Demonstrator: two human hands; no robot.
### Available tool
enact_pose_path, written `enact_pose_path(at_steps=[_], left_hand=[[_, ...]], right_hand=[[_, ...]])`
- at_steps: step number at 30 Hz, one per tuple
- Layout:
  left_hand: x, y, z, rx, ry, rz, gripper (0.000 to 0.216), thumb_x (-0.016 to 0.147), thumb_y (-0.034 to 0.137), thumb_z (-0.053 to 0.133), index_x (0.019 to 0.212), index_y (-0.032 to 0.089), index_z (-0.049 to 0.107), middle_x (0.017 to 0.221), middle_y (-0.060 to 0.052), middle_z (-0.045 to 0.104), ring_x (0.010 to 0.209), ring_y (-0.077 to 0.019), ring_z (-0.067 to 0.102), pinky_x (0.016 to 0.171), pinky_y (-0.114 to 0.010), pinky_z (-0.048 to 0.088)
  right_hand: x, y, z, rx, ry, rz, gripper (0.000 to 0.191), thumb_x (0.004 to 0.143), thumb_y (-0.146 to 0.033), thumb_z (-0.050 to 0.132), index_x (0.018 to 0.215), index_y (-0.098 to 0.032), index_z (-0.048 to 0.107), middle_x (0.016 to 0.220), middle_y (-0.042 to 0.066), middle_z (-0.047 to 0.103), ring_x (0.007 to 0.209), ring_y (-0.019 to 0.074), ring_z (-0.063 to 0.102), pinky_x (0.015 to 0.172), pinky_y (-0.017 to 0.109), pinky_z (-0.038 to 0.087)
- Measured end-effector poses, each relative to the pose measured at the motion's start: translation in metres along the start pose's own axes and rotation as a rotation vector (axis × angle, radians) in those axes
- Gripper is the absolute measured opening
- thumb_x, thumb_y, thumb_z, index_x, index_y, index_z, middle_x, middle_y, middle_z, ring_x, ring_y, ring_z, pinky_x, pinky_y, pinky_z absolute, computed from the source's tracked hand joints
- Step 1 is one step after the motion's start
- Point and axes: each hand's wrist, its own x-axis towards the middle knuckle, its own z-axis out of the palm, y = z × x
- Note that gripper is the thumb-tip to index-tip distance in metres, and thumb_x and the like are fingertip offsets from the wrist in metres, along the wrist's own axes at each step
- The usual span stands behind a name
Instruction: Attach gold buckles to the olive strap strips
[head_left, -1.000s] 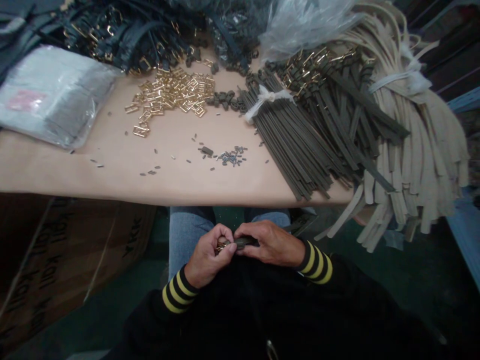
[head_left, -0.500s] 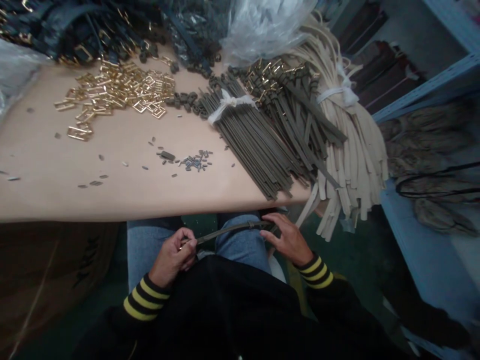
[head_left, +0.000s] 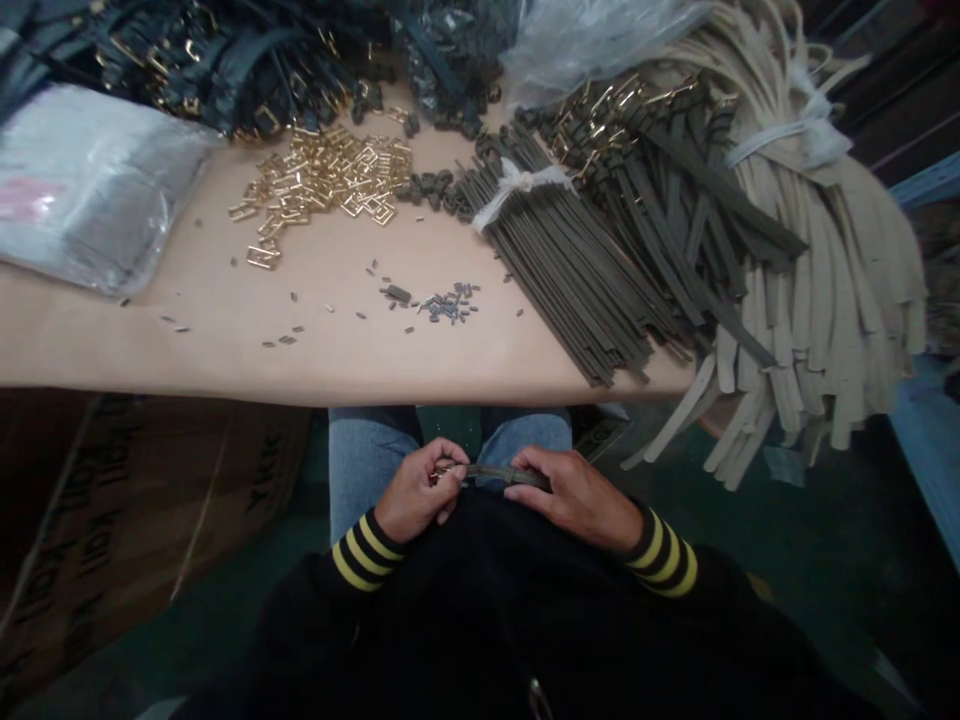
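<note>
Over my lap a dark olive strap (head_left: 489, 471) stretches between both hands, below the table's front edge. My left hand (head_left: 424, 487) is closed on one end of it, where a bit of gold metal, probably a buckle, shows at the fingertips. Farther along, my right hand (head_left: 576, 492) pinches the strap between thumb and fingers, near a band around it. The strap's far end is hidden in or behind my right hand.
On the table (head_left: 315, 350) lie gold buckles (head_left: 330, 175), small metal pieces (head_left: 450, 303) and a tied bundle of olive straps (head_left: 562, 255). Beige straps (head_left: 832, 290) hang over the right edge. Dark buckled straps (head_left: 217, 70) and a plastic-wrapped packet (head_left: 90, 190) sit left; a cardboard box (head_left: 247, 480) stands below.
My hands have come closer together, and my right hand has slid along the strap toward my left and closed around it. The view has shifted left.
</note>
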Motion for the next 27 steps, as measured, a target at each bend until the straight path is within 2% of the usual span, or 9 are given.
enact_pose_path(at_steps=[7,10,12,15,17,22,27], left_hand=[[-0.005,0.013,0.006,0.101,-0.031,0.009,0.015,0.071,0.030,0.048,0.073,0.015,0.044,0.040,0.011,0.039,0.030,-0.0030,0.034,0.032,-0.014,0.025],[-0.006,0.014,0.008,0.114,-0.031,0.016,0.014,0.070,0.029,0.048,0.072,0.015,0.043,0.041,0.011,0.038,0.030,-0.0028,0.032,0.031,-0.013,0.024],[-0.006,0.014,0.009,0.127,-0.029,0.019,0.013,0.070,0.028,0.048,0.071,0.016,0.043,0.042,0.011,0.037,0.030,-0.0028,0.032,0.030,-0.014,0.024],[-0.006,0.014,0.010,0.141,-0.044,0.026,0.011,0.070,0.027,0.047,0.070,0.016,0.042,0.043,0.011,0.037,0.031,-0.0029,0.031,0.031,-0.014,0.024],[-0.006,0.016,0.011,0.171,-0.043,0.055,0.009,0.070,0.025,0.046,0.069,0.016,0.043,0.045,0.010,0.038,0.033,-0.0030,0.032,0.033,-0.014,0.025],[-0.006,0.019,0.010,0.281,-0.018,0.148,0.006,0.067,0.020,0.048,0.065,0.016,0.045,0.052,0.006,0.040,0.046,-0.0053,0.034,0.042,-0.016,0.028],[-0.006,0.018,0.009,0.301,-0.063,0.142,0.006,0.068,0.021,0.046,0.068,0.016,0.043,0.053,0.006,0.038,0.047,-0.0065,0.033,0.044,-0.018,0.028]], right_hand=[[0.006,-0.012,0.009,-0.008,0.002,-0.108,0.013,0.076,-0.019,0.054,0.089,-0.015,0.054,0.079,0.006,0.063,0.073,0.0159,0.058,0.064,0.024,0.040],[0.004,-0.011,0.003,-0.004,-0.020,-0.064,0.015,0.074,-0.025,0.057,0.085,-0.014,0.056,0.073,0.004,0.062,0.066,0.0146,0.057,0.060,0.023,0.039],[0.002,-0.011,-0.004,0.012,-0.093,-0.015,0.015,0.075,-0.029,0.055,0.078,-0.014,0.056,0.065,0.002,0.061,0.058,0.0128,0.054,0.054,0.021,0.037],[0.002,-0.013,-0.011,0.111,-0.226,0.025,0.020,0.082,-0.022,0.042,0.070,-0.014,0.055,0.058,0.000,0.058,0.052,0.0094,0.052,0.051,0.019,0.036],[0.003,-0.016,-0.013,0.153,-0.259,0.039,0.024,0.082,-0.016,0.036,0.068,-0.014,0.055,0.055,-0.001,0.056,0.050,0.0080,0.052,0.052,0.018,0.037],[0.007,-0.018,-0.009,0.121,-0.194,0.023,0.019,0.077,-0.014,0.041,0.062,-0.013,0.053,0.052,-0.003,0.048,0.049,0.0075,0.043,0.048,0.018,0.030],[0.009,-0.011,-0.004,0.243,-0.184,-0.005,0.019,0.078,-0.023,0.042,0.067,-0.012,0.053,0.055,-0.003,0.044,0.052,0.0075,0.039,0.048,0.018,0.030]])
